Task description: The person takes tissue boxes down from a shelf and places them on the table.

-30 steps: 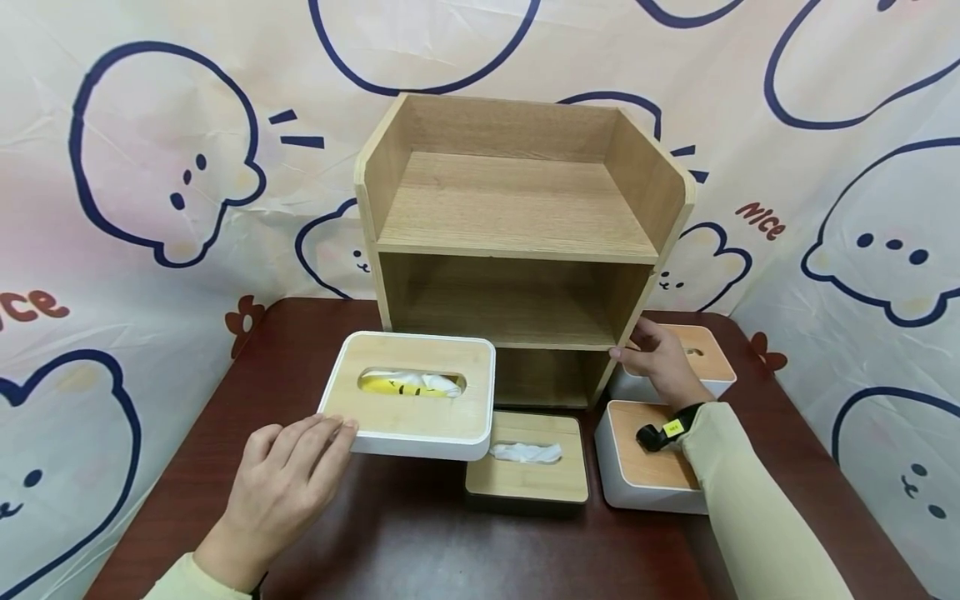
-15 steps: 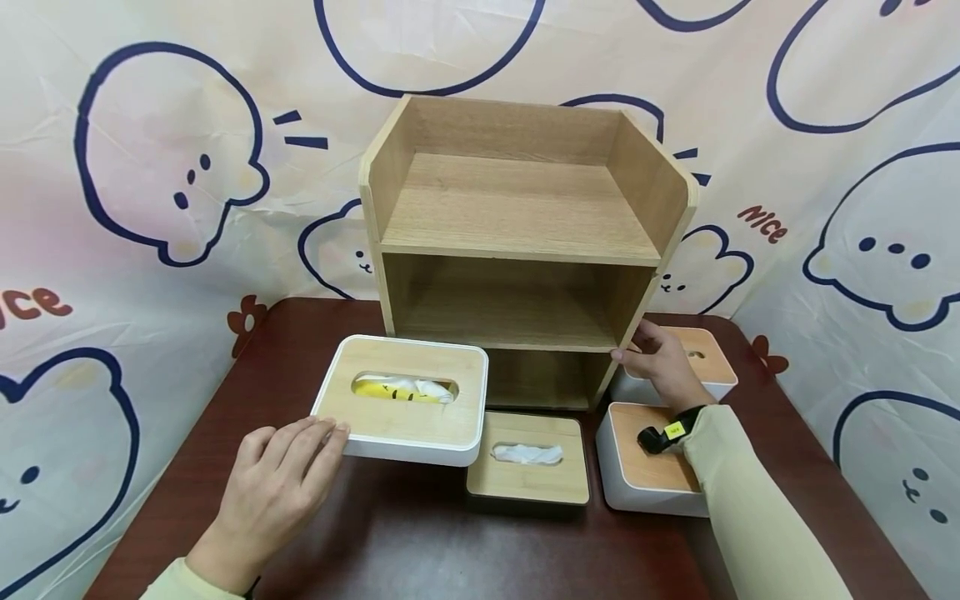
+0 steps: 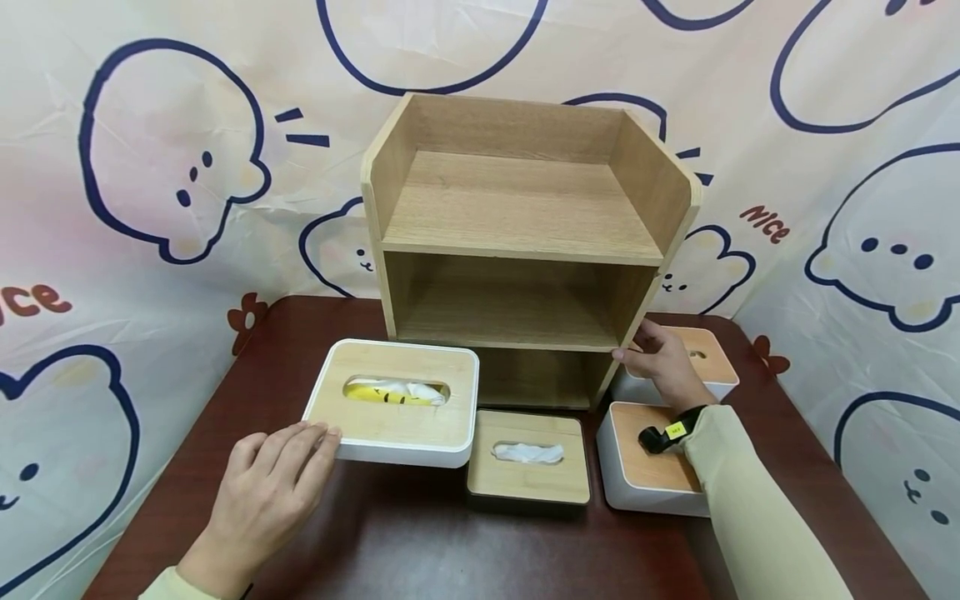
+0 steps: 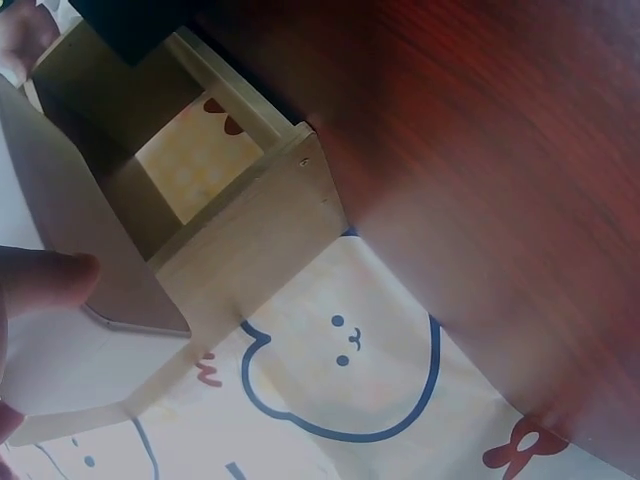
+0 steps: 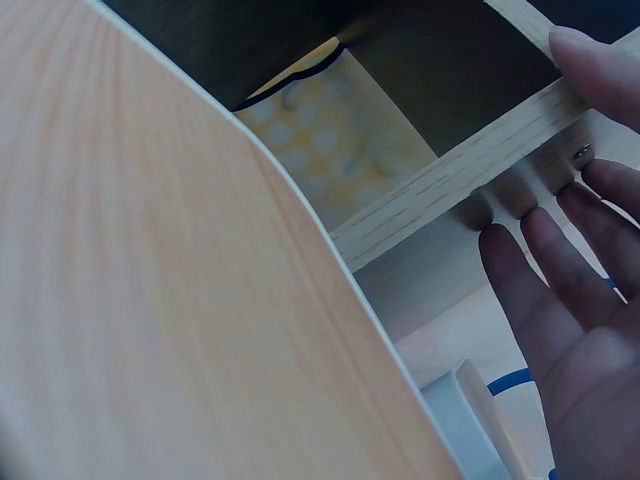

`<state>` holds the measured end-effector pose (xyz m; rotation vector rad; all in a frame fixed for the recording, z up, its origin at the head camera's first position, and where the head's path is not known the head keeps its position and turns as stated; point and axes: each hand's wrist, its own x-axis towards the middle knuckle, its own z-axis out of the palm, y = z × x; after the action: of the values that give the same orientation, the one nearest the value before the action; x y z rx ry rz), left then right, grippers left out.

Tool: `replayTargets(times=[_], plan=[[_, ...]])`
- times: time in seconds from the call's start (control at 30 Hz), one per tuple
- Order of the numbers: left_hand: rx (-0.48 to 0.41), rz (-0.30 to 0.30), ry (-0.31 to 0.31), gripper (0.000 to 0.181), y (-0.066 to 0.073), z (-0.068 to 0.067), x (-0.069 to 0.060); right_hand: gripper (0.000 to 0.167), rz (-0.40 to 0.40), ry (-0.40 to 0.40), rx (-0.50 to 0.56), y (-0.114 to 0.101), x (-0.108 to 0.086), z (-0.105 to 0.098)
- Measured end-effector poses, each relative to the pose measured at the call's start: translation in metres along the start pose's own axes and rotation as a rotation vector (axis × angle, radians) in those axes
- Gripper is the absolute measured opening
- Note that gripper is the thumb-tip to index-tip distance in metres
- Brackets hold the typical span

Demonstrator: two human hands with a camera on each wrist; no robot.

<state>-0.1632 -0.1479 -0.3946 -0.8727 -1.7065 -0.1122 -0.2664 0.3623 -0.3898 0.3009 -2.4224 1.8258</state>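
My left hand (image 3: pixel 262 492) grips the near left corner of a white tissue box (image 3: pixel 393 404) with a light wooden lid; yellow-printed tissue shows in its slot. The left wrist view shows the thumb (image 4: pixel 50 280) against the box's underside. The box is held up off the table, level or nearly so. My right hand (image 3: pixel 663 367) holds the right side panel of a wooden shelf unit (image 3: pixel 525 208). In the right wrist view the thumb (image 5: pixel 595 75) is at the panel's front edge and the fingertips touch its outer face.
On the brown table (image 3: pixel 480 558), a dark tissue box (image 3: pixel 528 479) with a wooden lid stands before the shelf. A grey-white wooden-lidded box (image 3: pixel 637 458) sits under my right forearm, and another such box (image 3: pixel 705 354) lies behind it. A cartoon-printed backdrop (image 3: pixel 172 317) surrounds the table.
My left hand and the white tissue box have shifted slightly left and toward me, uncovering more of the dark box. The right hand stays on the shelf panel.
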Motion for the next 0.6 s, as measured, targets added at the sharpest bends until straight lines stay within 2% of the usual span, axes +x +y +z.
replayTargets(times=[0.37,0.6], plan=[[-0.005,-0.014,-0.027,0.026,-0.001,-0.004,-0.008,0.065,0.003,-0.003,0.011,0.001,-0.001,0.000],[-0.013,-0.022,-0.073,0.027,-0.002,-0.006,-0.015,0.066,0.017,0.004,0.008,0.000,-0.001,0.001]])
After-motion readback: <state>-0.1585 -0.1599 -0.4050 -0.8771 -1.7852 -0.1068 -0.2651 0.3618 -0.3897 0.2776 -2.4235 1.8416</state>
